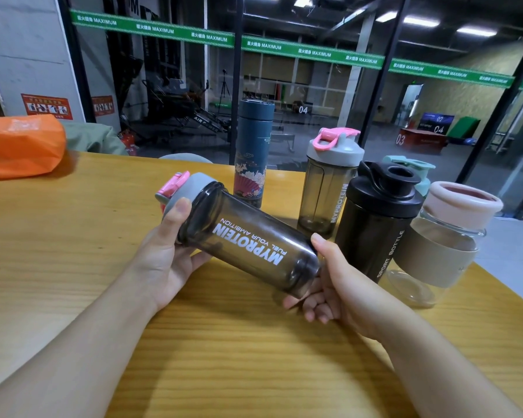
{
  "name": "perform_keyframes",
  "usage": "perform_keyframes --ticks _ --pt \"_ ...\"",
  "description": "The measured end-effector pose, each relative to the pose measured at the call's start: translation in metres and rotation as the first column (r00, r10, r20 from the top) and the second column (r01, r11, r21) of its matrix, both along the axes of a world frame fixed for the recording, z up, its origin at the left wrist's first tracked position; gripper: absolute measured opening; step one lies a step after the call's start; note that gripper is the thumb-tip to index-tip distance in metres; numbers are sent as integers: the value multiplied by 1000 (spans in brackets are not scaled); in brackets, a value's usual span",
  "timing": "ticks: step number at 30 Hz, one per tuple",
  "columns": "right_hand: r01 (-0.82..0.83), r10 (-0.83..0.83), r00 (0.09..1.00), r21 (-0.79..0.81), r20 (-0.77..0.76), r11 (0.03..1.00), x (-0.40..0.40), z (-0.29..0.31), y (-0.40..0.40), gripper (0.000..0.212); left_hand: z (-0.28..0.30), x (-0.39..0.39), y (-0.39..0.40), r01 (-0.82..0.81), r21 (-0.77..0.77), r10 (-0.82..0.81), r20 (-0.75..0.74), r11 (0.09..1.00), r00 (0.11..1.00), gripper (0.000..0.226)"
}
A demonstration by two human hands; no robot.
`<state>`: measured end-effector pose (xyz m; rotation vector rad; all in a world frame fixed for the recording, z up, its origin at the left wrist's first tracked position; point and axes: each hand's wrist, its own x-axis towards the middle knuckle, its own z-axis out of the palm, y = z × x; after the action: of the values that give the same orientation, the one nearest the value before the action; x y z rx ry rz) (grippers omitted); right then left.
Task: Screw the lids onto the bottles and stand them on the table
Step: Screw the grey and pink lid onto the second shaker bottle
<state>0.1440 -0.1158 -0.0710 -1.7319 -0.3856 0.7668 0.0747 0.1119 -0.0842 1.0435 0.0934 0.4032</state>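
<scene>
Lying tilted above the wooden table (73,236), a smoky grey MYPROTEIN shaker (251,245) is held between both hands, its base low toward the right and its lidded end raised toward the left. The left hand (169,251) curls round the neck, thumb pressed on the grey lid (191,188), whose pink flip cap (175,182) points away up-left. The right hand (329,285) cups the base, thumb on the upper edge and fingers curled underneath. The lid sits on the shaker's mouth, though how far it is screwed down cannot be told from this angle.

Behind it, several bottles stand upright on the table. A tall blue flask (252,155) with a fan pattern stands at the back with its lid on. To its right is a second MYPROTEIN shaker (326,188) with a grey lid and pink cap. Just in front of that, a black sport bottle (375,224) wears a black lid with its spout open. Beside it on the right stands a clear glass bottle (435,251) with a beige sleeve and a pale pink lid. A mint green lid (417,167) shows behind those two, its bottle hidden.

An orange bag (18,146) lies at the table's far left edge. Beyond the table, a glass wall (314,86) with a green stripe looks onto a gym floor.
</scene>
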Motion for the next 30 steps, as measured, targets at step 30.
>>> perform_keyframes --ticks 30 --pt "132 -168 976 237 138 963 -3 -1 -1 40 7 -8 -5 60 -14 -61 -68 998 996 104"
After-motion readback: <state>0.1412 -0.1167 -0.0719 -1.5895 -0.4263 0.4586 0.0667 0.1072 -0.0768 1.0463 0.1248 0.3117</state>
